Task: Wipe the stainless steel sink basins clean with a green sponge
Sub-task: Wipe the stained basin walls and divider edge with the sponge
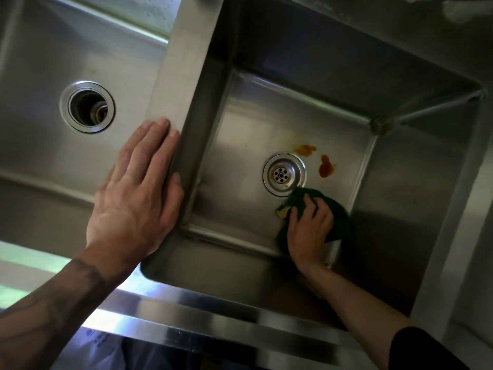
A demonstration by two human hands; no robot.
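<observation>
Right basin (pixel 416 166), wiping under way — right hand (pixel 309 231) grips the green sponge (pixel 338 220) on the floor just beside the drain strainer (pixel 284 174), left hand (pixel 133 198) flat, fingers straight, on the divider (pixel 184 62) — next move likely a push onto the two orange stains (pixel 326 166).

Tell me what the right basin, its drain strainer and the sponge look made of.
The right basin: brushed stainless steel, judging by streaky grey reflections. Its drain strainer: shinier polished metal, probably steel. The sponge: dark green fibrous scouring material, matte; likely synthetic.
</observation>
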